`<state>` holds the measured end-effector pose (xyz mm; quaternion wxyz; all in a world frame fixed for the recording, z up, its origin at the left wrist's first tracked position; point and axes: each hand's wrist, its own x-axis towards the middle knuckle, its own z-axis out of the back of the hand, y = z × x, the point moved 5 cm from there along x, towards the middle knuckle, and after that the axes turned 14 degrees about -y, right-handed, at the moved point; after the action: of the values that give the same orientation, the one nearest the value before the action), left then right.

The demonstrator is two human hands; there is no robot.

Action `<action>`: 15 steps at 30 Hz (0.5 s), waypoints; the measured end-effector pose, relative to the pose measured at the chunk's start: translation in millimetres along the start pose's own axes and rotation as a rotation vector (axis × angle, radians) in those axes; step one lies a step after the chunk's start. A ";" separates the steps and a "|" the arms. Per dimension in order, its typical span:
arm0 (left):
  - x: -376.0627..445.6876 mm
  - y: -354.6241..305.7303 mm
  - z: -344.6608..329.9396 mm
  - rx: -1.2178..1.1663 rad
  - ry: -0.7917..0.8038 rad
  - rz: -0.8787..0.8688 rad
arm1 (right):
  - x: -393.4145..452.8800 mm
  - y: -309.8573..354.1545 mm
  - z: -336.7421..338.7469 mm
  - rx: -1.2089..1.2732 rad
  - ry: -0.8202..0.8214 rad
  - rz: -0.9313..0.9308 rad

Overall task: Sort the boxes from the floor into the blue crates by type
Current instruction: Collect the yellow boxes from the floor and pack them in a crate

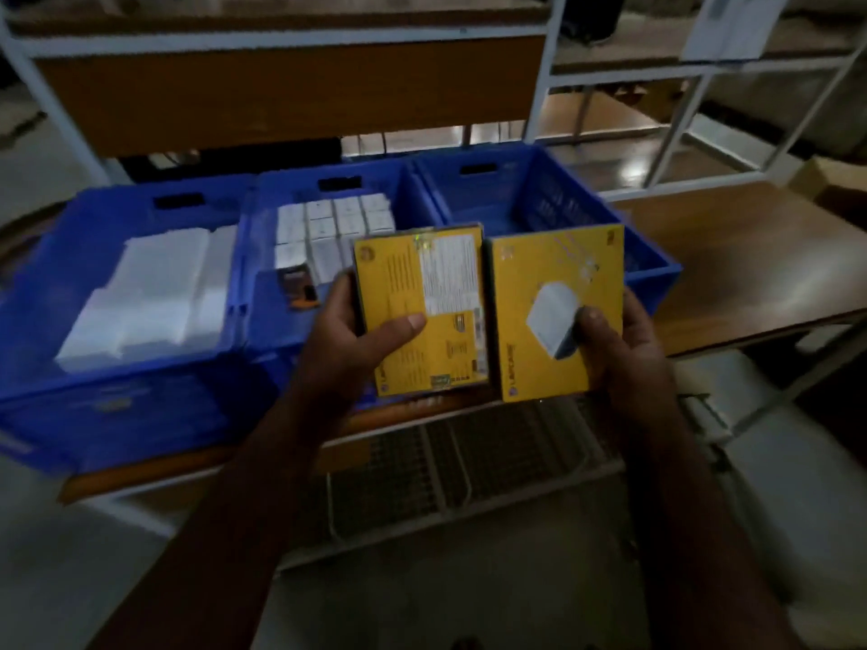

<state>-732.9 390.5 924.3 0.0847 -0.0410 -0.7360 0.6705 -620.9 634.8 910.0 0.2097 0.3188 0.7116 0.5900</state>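
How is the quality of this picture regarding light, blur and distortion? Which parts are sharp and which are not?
Head view: the scene is dim. The two yellow boxes are sharpest, though their small print stays unreadable. The left blue crate and its white boxes are smeared by motion blur. Straight shelf frames bend toward the edges, a wide-angle effect. Soft glare lies on the wooden table.

dim room, wooden table, white shelving

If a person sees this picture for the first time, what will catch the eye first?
Two bright yellow boxes held up in the centre, one in the left hand and one in the right hand. Behind them, three blue crates stand in a row on a wooden table; the left holds white boxes.
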 end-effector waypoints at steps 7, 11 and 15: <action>101.8 -30.3 -57.3 0.059 0.080 -0.111 | 101.1 31.9 -12.1 -0.102 -0.031 0.080; 166.2 -42.7 -76.2 0.078 0.082 -0.157 | 162.1 39.3 -29.1 -0.151 -0.036 0.131; 234.7 -35.6 -89.4 0.273 0.060 -0.132 | 227.2 38.2 -47.2 -0.364 -0.018 0.177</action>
<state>-945.6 515.5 983.8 0.1550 -0.0007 -0.6362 0.7558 -805.9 764.6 975.0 0.2174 0.3422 0.5605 0.7221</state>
